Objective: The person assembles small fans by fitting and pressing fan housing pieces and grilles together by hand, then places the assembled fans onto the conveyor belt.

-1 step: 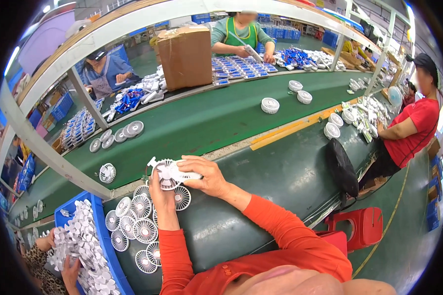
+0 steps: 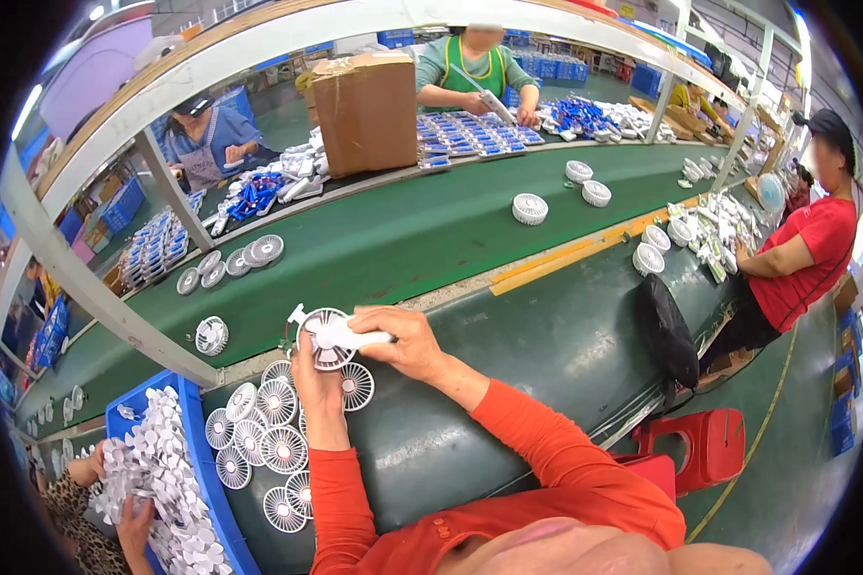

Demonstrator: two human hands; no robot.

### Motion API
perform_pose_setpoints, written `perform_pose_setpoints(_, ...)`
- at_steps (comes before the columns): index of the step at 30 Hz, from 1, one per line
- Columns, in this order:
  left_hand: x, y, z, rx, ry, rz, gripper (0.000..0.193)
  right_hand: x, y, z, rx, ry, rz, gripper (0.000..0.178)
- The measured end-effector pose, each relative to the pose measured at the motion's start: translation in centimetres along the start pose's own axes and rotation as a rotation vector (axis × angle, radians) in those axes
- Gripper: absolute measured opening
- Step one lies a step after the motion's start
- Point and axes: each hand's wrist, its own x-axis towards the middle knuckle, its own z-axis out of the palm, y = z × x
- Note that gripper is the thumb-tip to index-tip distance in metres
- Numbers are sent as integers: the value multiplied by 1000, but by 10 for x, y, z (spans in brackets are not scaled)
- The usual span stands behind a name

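Observation:
My left hand [image 2: 320, 393] is closed around a small white round fan housing [image 2: 314, 356], its fingers behind the rim and a short white stub sticking out at the upper left. White blades show inside the ring. Over its right side, my right hand [image 2: 408, 343] pinches a white fan blade [image 2: 366, 337] against the middle; the fingers partly cover it. Just below my left hand lie several white round fan grilles [image 2: 284, 448], overlapping on the dark green bench [image 2: 431, 422].
A blue crate [image 2: 206, 460] of white fan blades stands at the left, with a co-worker's hands [image 2: 136, 527] in it. Beyond is a green conveyor belt [image 2: 384, 244] carrying fan heads [image 2: 529, 209]. A black bag [image 2: 666, 331] and red stool [image 2: 705, 450] are at the right.
My right hand has shifted slightly on the fan, and the white blade under its fingers has turned a little. The surroundings sit slightly lower and further right in view.

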Motion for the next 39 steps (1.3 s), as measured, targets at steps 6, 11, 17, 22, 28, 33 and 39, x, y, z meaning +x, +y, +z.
perform_pose_setpoints(6, -11, 20, 3, -24, -113, -74, 39, 22, 0, 25, 136, 88, 215, 33)
perform_pose_setpoints(11, -17, 25, 15, -31, -225, -140, 47, 20, 5, 34, -150, 42, 80, 32)
perform_pose_setpoints(17, -17, 20, 12, -81, -153, -173, 47, 24, -3, 35, -224, -134, -122, 53)
perform_pose_setpoints(22, -24, 28, 16, -137, -70, -178, 37, 15, 5, 48, -198, -333, -163, 90)
perform_pose_setpoints(28, -46, 21, 41, 250, 15, 257, 45, 0, 7, 71, 177, -264, -7, 93)
perform_pose_setpoints(33, -38, -3, 29, 917, 40, 800, 43, -1, -2, 70, 581, -252, 316, 59)
perform_pose_setpoints(39, -30, -1, 31, 811, -6, 502, 49, 0, 23, 74, 460, -227, 327, 53)
